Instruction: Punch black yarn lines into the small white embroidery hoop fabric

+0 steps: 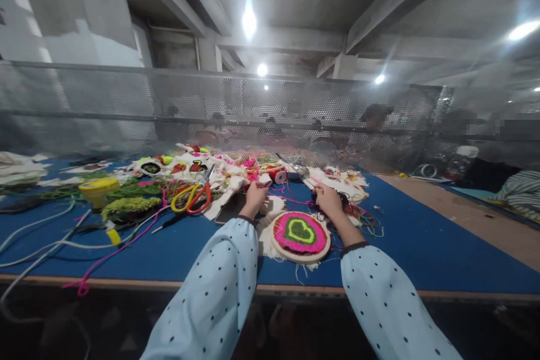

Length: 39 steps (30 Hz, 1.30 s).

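My left hand (pixel 255 200) is closed beside the bunched white cloth (pixel 230 190), and what its fingers pinch is too small to make out. To the right, my right hand (pixel 328 199) is also closed, over a dark tangle of yarn (pixel 343 200). Whether it grips a strand is unclear. Between my forearms, on the blue tabletop (pixel 379 264), lies a round embroidery hoop (pixel 310 260). Its fabric carries a green heart (pixel 301 230) ringed with yellow-green, on pink yarn with a red and dark border. Loose white fabric and threads stick out around the hoop.
Orange-and-yellow scissors (pixel 192 198) lie left of my left hand, near a yellow tub (pixel 99 191) and green yarn (pixel 130 207). Pink yarn (pixel 109 256) trails to the front edge. Behind stand a red spool (pixel 278 175) and a perforated metal screen (pixel 253 101), with people beyond it.
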### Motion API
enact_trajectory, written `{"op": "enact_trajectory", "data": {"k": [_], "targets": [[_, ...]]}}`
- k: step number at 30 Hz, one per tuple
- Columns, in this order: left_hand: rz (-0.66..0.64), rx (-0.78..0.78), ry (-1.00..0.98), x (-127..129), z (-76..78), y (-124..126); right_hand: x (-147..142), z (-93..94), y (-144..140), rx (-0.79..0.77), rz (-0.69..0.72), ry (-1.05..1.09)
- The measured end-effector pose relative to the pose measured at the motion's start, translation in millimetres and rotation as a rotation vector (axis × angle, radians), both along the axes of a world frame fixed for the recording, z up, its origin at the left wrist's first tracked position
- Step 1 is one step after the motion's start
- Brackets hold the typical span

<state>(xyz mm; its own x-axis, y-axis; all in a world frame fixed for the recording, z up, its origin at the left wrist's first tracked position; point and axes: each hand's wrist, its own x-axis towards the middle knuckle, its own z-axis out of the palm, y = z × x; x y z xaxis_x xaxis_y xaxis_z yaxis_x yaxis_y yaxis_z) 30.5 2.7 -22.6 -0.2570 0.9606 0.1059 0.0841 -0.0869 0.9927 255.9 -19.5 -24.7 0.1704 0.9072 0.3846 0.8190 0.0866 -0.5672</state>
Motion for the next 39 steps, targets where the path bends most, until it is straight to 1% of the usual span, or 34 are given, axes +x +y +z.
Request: {"op": "enact_trajectory", "data": {"k": [1,3,4,5,7,9,12,16,21,28,30,31,33,34,36,38,39], "targets": [[0.012,0.053,0.135,0.8,-2.0,-1.6,-0.1,-0.5,0.5,-0.003,-0.006,0.01],[0.02,0.17,0.525,0.7,-4.6,-4.8,-0.4,-1.4,1.9,-0.014,-0.006,0.016],[0.021,0.205,0.719,0.1,-5.1,-6.3,-0.7,-1.9,2.6,-0.022,-0.001,0.014],[0.026,0.215,0.871,-0.4,-4.9,-7.4,-1.0,-2.3,3.4,-0.028,0.005,0.009],[0.049,0.174,1.017,-1.0,-3.4,-8.6,-1.6,-3.2,4.6,-0.032,0.012,0.0],[0.078,0.124,1.064,-0.8,-1.7,-8.7,-2.0,-4.1,5.4,-0.031,0.018,-0.009],[0.07,0.088,1.091,-0.1,-1.7,-8.0,-2.5,-5.4,5.9,-0.037,0.017,-0.011],[0.031,0.093,1.11,-1.1,-4.6,-7.0,-4.1,-6.9,6.0,-0.044,0.025,-0.018],[0.007,0.049,1.138,-1.9,-5.7,-6.2,-5.2,-8.1,6.9,-0.055,0.051,-0.044],[-0.013,0.078,1.193,7.2,-9.0,-10.1,-5.4,-11.8,8.7,0.002,0.066,-0.001],[-0.016,0.089,1.212,8.4,-9.8,-10.4,-6.5,-11.8,9.4,0.007,0.097,0.095],[-0.018,0.091,1.216,8.5,-9.8,-10.2,-6.8,-10.9,10.0,-0.003,0.12,0.185],[-0.021,0.08,1.209,7.8,-9.1,-9.6,-5.1,-7.0,11.8,-0.012,0.161,0.451],[-0.02,0.077,1.203,7.2,-8.4,-9.3,-2.6,-4.0,12.9,0.009,0.168,0.604],[-0.013,0.082,1.193,6.1,-6.5,-9.1,6.2,2.8,15.3,0.091,0.147,0.845],[0.002,0.103,1.19,5.2,-4.7,-9.2,20.3,9.2,17.2,0.215,0.072,0.975],[0.011,0.113,1.19,4.8,-4.1,-9.2,28.7,11.8,17.7,0.292,0.019,1.004]]}}
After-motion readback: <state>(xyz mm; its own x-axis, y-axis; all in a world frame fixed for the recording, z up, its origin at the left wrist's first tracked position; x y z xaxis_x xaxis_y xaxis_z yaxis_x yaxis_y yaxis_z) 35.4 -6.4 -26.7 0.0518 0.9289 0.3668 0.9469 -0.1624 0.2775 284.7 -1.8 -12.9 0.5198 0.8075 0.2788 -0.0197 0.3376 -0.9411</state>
